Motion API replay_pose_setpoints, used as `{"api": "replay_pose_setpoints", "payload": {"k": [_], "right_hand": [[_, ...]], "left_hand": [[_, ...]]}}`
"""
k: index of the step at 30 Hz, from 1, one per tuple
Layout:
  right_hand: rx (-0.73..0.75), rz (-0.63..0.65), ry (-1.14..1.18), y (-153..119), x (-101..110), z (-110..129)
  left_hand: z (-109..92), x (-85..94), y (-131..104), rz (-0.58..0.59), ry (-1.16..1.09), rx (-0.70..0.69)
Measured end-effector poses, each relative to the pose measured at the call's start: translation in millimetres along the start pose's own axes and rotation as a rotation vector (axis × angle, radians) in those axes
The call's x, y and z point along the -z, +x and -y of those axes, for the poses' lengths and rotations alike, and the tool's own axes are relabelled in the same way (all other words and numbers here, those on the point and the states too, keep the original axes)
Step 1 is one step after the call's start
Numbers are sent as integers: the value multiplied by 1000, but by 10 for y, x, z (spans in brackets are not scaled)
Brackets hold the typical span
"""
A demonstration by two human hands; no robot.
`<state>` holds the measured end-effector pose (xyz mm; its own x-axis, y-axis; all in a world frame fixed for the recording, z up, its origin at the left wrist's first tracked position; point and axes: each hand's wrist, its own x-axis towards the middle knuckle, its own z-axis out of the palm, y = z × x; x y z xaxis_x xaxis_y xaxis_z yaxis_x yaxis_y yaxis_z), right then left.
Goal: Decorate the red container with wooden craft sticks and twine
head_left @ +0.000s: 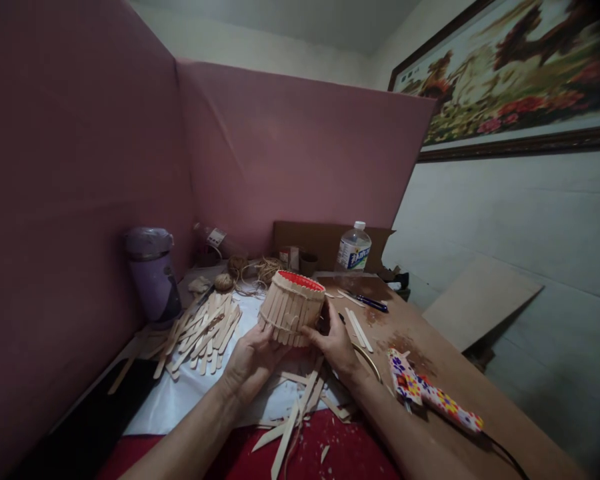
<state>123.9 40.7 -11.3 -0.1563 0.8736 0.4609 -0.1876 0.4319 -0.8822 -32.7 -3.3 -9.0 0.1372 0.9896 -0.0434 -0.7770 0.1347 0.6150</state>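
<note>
Forearms [190, 430] flank loose sticks [286, 440]; glue gun [433, 395] lies right of basket [291, 310].

Likely a home room with a craft corner: a dark-framed painting of horses and red flowers [510, 87] hangs upper right on a pale wall [470, 207]; smooth pink panels [300, 147] screen left and back; flat pale wooden sticks [210, 337], a ball of brown twine [223, 283] and a flower-patterned glue gun [433, 393] lie below.
</note>
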Motion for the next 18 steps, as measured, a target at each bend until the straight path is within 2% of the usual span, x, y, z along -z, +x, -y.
{"api": "replay_pose_setpoints", "payload": {"k": [4,8,10,13,14,15,18], "right_hand": [[-15,37,21,-8,4,4],[1,66,-89,-16,33,-59],[-6,-23,-177,-13,59,-117],[-20,-245,-269,6,111,-200],[-26,-304,-288,17,128,-218],[-33,-347,-302,27,144,-229],[-58,-410,-322,57,178,-239]], "left_hand": [[-33,14,7,12,25,-12],[-268,-88,65,-1,146,-168],[-485,-186,140,13,314,-205],[-834,-402,302,43,681,-193],[-925,-484,359,54,847,-265],[-993,-563,410,57,1033,-360],[-1022,-722,487,71,1159,-412]]}}
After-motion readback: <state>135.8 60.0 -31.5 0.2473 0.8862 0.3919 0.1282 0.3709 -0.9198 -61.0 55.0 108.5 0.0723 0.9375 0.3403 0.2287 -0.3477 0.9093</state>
